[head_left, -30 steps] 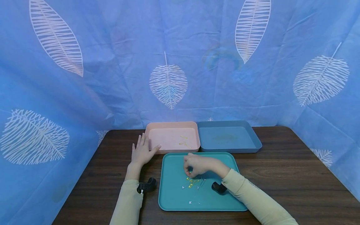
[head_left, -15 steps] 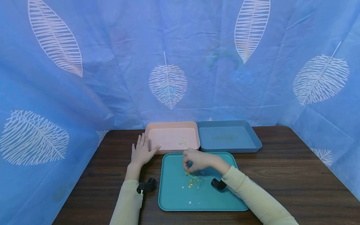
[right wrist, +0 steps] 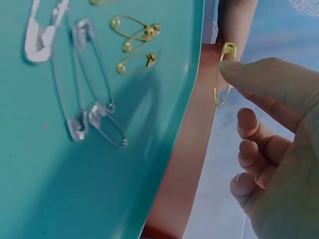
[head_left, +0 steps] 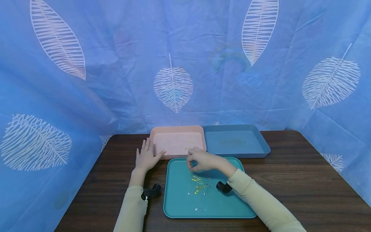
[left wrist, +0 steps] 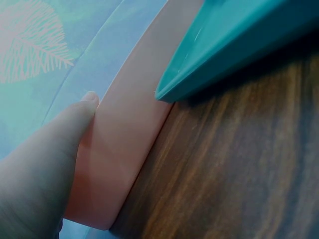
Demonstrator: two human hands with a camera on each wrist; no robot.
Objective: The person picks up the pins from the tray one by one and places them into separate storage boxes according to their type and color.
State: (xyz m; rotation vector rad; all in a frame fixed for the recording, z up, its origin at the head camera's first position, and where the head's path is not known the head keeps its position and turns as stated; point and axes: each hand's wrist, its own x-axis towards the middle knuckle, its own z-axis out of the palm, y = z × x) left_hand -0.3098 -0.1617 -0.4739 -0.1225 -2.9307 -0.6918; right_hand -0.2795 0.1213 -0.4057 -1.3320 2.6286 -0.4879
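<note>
Between thumb and index finger, my right hand (head_left: 201, 161) pinches a gold safety pin (right wrist: 226, 74); the other fingers curl loosely. It hovers over the far edge of the teal tray (head_left: 179, 206), near the pink tray. On the teal tray lie several gold safety pins (right wrist: 137, 64) and several silver safety pins (right wrist: 92, 74). My left hand (head_left: 147, 158) rests with spread fingers on the left front corner of the pink tray (head_left: 168, 141); in the left wrist view its thumb (left wrist: 82, 112) touches the rim. A few gold pins (head_left: 189, 141) lie in the pink tray, partly hidden by my right hand.
A blue tray (head_left: 237, 145) stands against the pink tray's right side. All three trays sit on a dark wooden table (head_left: 290, 180). A blue leaf-patterned cloth (head_left: 203, 80) hangs behind the table.
My right hand has risen from the pile on the teal tray and moved toward the pink tray, carrying a gold safety pin. My left hand stays in place.
</note>
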